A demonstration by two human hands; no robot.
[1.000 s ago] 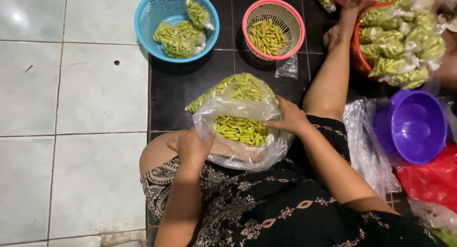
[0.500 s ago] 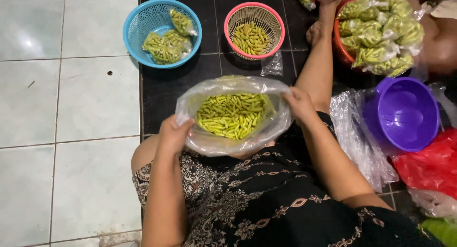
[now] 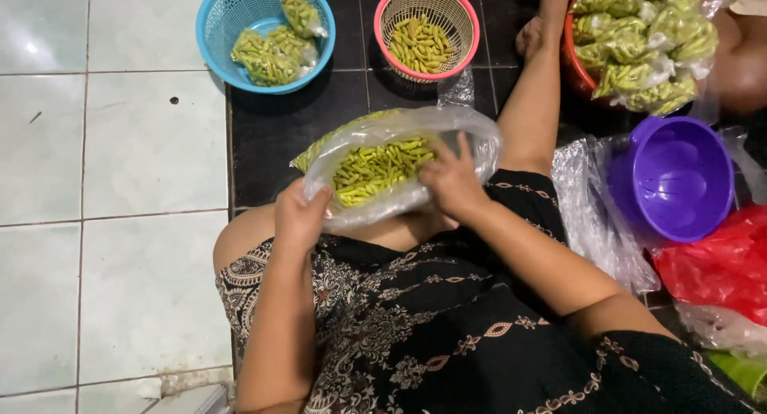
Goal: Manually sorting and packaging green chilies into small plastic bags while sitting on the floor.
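1. Far left, pale floor tiles (image 3: 96,142) fill that side, meeting dark tiles (image 3: 272,142) further right.
2. Far and left of centre sits a blue basket (image 3: 214,31), holding small packed bags of green chillies (image 3: 268,53).
3. Nearer now: the left hand (image 3: 300,216) is clamped on the left edge of a clear plastic bag (image 3: 479,146), fingers curled over the film and gripping it.
4. That bag rests on the person's lap, just in front of the patterned black dress (image 3: 415,334), mouth gaping, and it is loaded with loose green chillies (image 3: 375,165).
5. Far centre, a pink basket (image 3: 471,31) carries more loose chillies, well apart from the bag.
6. The right hand (image 3: 451,178) is over the bag's right side, fingers spread and pressing into the plastic at the mouth, holding it.
7. Beyond it, the person's bare leg (image 3: 535,103) stretches away towards the far edge.
8. Far right, a red tub (image 3: 577,67) is piled high with filled chilli packets (image 3: 643,39).
9. Right, a purple bowl (image 3: 679,178) sits on crumpled clear plastic sheets (image 3: 591,222).
10. Near right corner, a red plastic bag (image 3: 719,262) lies just beside the bowl.
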